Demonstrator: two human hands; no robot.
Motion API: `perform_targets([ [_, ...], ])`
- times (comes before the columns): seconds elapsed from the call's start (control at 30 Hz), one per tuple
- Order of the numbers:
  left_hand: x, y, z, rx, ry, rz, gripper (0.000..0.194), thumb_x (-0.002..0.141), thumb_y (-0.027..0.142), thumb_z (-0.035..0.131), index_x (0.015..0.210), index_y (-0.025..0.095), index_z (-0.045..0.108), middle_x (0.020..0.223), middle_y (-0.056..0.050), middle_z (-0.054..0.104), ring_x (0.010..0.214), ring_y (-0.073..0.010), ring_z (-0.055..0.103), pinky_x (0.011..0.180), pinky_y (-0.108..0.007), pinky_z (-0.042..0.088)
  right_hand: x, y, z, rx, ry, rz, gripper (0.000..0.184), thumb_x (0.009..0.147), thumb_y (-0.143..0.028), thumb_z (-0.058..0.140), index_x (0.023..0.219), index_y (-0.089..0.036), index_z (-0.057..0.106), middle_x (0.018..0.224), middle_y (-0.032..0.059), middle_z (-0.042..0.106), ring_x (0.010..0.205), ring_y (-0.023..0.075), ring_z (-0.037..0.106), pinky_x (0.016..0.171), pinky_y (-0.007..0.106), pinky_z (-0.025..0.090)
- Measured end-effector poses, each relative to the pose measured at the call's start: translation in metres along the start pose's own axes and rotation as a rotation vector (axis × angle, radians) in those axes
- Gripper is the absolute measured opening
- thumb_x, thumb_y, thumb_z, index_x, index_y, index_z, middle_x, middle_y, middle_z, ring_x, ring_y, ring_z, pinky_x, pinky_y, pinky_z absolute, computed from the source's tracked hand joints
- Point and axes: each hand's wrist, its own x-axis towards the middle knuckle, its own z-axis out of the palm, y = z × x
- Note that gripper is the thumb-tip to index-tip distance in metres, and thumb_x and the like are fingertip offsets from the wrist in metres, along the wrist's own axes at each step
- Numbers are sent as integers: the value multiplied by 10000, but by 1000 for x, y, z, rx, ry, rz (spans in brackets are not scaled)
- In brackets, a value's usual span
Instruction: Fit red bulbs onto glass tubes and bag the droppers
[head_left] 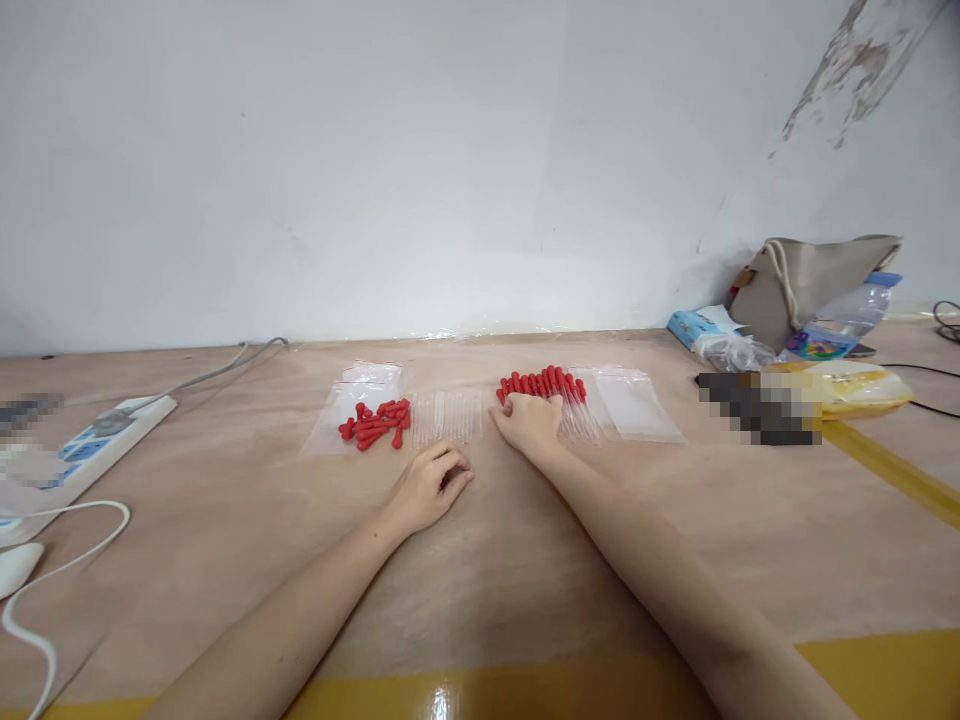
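Droppers (568, 395) — red bulbs (541, 383), clear stems (582, 424) | left hand (429, 488) — fingers apart | right hand (531, 422) — cannot tell

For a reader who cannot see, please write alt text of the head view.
A person's right hand is at a row of red-bulbed droppers on a table; the left hand rests near bare clear tubes, with loose red bulbs farther left.

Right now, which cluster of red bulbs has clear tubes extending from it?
The right cluster, beside the right hand: its bulbs line up above tubes; the left cluster lies jumbled, without tubes attached.
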Motion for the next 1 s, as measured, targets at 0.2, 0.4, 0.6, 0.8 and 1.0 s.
perform_targets([
  [0.2, -1, 0, 1, 43, 17, -30, 221, 830, 283, 472, 641, 170, 460, 723, -9, 499, 628, -123, 460, 596, -249, 387, -5, -24, 10, -32, -49, -1, 284, 780, -379, 440, 765, -176, 638, 744, 83, 656, 722, 211, 579, 788, 401, 232],
  [0.4, 3, -29, -19, 362, 319, -156, 156, 808, 301, 495, 794, 186, 600, 911, -65, 573, 903, -223, 495, 828, -367, 366, -9, -22, -1, -122, -147, -33, 313, 786, -337, 394, 757, -147, 641, 718, 104, 643, 679, 206, 569, 795, 406, 227],
  [0.6, 3, -72, -42, 587, 468, -612, 354, 830, 408, 433, 1109, 241, 573, 1232, -112, 464, 1144, -321, 382, 926, -503, 267, -26, -5, -25, -165, -296, -126, 223, 728, -283, 443, 760, -166, 630, 704, 85, 635, 683, 220, 572, 778, 414, 248],
  [0.8, 6, -89, -38, 417, 259, -702, 425, 852, 416, 361, 1201, 227, 514, 1166, -135, 495, 1102, -277, 446, 944, -420, 325, -42, 17, -40, -151, -341, -156, 222, 730, -278, 437, 618, -172, 596, 685, 70, 632, 663, 199, 564, 790, 402, 260],
  [1.0, 17, -75, -20, 373, 266, -649, 421, 829, 387, 406, 1177, 177, 516, 1115, -139, 503, 1067, -265, 464, 944, -382, 340, -48, 31, -42, -102, -297, -131, 213, 725, -284, 445, 589, -177, 568, 661, 38, 630, 643, 177, 555, 757, 367, 259],
])
